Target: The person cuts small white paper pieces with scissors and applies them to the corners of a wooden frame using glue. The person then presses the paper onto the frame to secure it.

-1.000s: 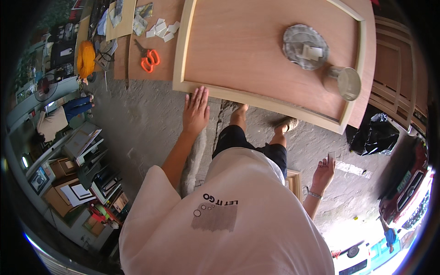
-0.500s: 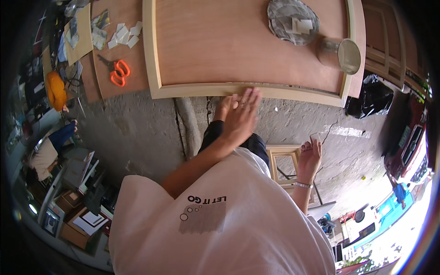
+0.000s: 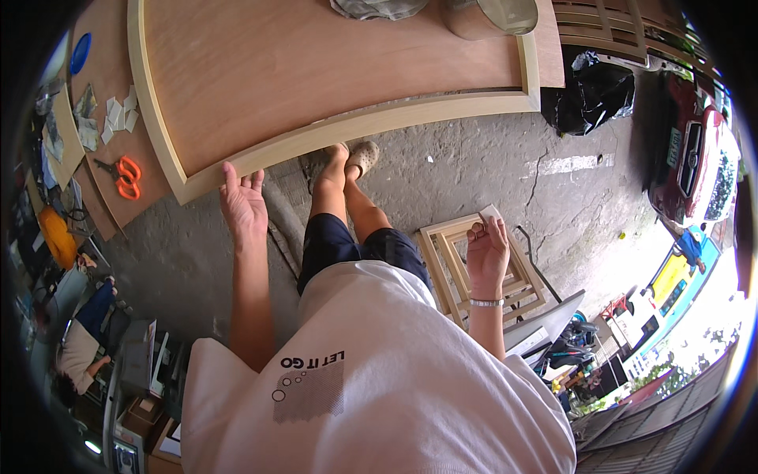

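Observation:
A pale wooden frame (image 3: 316, 136) lies on a brown plywood board (image 3: 332, 63) in front of me. My left hand (image 3: 243, 204) is open, palm up, with its fingertips at the near rail close to the left corner; I cannot tell how firmly they touch. Held out to the right, away from the frame, my right hand (image 3: 488, 251) is closed in a pinch. A small pale flat piece (image 3: 490, 212) sticks up from its fingertips. At the top, a metal can (image 3: 482, 17) stands inside the frame beside a crumpled grey cloth (image 3: 379, 6), which is cut off by the view.
Orange-handled scissors (image 3: 128, 178) and several white squares (image 3: 118, 116) lie left of the frame. Smaller wooden frames (image 3: 454, 261) are on the floor below my right hand. A black plastic bag (image 3: 592, 95) sits beyond the right corner. At the lower left is another person (image 3: 83, 347).
My left hand has moved left along the near rail from its middle toward the corner, turning palm up. My right hand stays raised with the small piece. The view has shifted.

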`<control>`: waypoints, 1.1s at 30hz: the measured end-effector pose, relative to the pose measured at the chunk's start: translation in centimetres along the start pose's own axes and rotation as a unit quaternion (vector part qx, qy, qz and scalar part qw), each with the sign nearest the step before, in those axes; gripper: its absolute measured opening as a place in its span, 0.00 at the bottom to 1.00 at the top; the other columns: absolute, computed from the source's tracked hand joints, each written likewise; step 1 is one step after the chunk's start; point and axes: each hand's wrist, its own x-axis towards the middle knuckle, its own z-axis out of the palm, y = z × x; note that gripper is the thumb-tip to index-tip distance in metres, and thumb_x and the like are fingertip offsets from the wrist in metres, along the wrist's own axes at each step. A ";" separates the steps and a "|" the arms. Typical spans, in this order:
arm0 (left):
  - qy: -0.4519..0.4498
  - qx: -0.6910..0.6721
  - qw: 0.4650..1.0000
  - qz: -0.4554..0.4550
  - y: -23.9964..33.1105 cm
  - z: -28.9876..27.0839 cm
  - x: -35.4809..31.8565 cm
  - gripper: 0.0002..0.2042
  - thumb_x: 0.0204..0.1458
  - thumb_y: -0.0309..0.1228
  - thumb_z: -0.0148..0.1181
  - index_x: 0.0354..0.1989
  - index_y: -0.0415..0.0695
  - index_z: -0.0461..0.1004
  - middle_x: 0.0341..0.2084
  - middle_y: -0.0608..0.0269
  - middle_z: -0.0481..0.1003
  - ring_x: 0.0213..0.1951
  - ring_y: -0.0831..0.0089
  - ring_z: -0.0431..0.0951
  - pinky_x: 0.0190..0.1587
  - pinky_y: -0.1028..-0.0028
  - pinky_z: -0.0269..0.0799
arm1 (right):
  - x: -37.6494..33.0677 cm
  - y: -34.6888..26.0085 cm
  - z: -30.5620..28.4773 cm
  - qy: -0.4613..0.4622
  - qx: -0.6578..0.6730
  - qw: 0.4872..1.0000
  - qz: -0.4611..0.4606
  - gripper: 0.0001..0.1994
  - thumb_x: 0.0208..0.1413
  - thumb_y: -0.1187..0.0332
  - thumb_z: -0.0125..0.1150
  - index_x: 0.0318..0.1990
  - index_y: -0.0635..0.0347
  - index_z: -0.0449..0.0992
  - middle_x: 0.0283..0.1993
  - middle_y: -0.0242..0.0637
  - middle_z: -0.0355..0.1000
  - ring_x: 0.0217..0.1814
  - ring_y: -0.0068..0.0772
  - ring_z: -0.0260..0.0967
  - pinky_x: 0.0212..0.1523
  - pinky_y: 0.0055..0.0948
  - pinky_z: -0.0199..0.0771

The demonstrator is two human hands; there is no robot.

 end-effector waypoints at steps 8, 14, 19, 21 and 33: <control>-0.009 0.050 0.999 -0.010 -2.0 -2.0 -1.7 0.22 0.63 0.45 0.64 0.53 0.39 0.72 0.43 0.54 0.79 0.45 0.65 0.82 0.49 0.66 0.80 | -0.1 -0.1 0.7 -0.027 -0.036 0.999 -0.024 0.04 0.69 0.71 0.56 0.47 0.55 0.75 0.45 0.33 0.79 0.40 0.26 0.74 0.41 0.28 0.72; 0.002 0.151 0.988 0.029 2.6 -5.3 0.0 0.18 0.63 0.44 0.63 0.48 0.41 0.76 0.37 0.56 0.82 0.39 0.65 0.86 0.42 0.68 0.82 | -0.2 1.2 0.7 -0.043 -0.054 0.998 0.015 0.04 0.68 0.72 0.58 0.46 0.54 0.76 0.47 0.34 0.79 0.40 0.27 0.73 0.41 0.29 0.71; -0.030 0.202 0.978 0.051 6.8 -10.1 1.5 0.15 0.65 0.43 0.61 0.41 0.41 0.77 0.35 0.55 0.83 0.38 0.65 0.86 0.40 0.70 0.81 | -1.5 2.5 3.7 -0.044 -0.065 0.997 0.006 0.04 0.69 0.71 0.56 0.46 0.54 0.76 0.46 0.32 0.80 0.43 0.28 0.74 0.42 0.29 0.71; -0.012 0.218 0.975 0.049 7.9 -11.6 2.1 0.18 0.66 0.46 0.58 0.42 0.40 0.77 0.35 0.56 0.83 0.37 0.66 0.85 0.41 0.69 0.80 | -2.0 3.7 4.7 -0.054 -0.070 0.996 0.016 0.04 0.69 0.71 0.56 0.46 0.54 0.76 0.46 0.32 0.80 0.43 0.28 0.74 0.42 0.29 0.72; -0.216 0.432 0.875 -0.021 12.0 -11.2 5.4 0.13 0.64 0.40 0.64 0.41 0.40 0.74 0.31 0.68 0.78 0.32 0.84 0.77 0.30 0.81 0.73 | -2.5 0.6 18.9 -0.012 -0.162 0.954 -0.251 0.11 0.66 0.75 0.60 0.53 0.66 0.75 0.47 0.43 0.79 0.45 0.34 0.80 0.45 0.29 0.78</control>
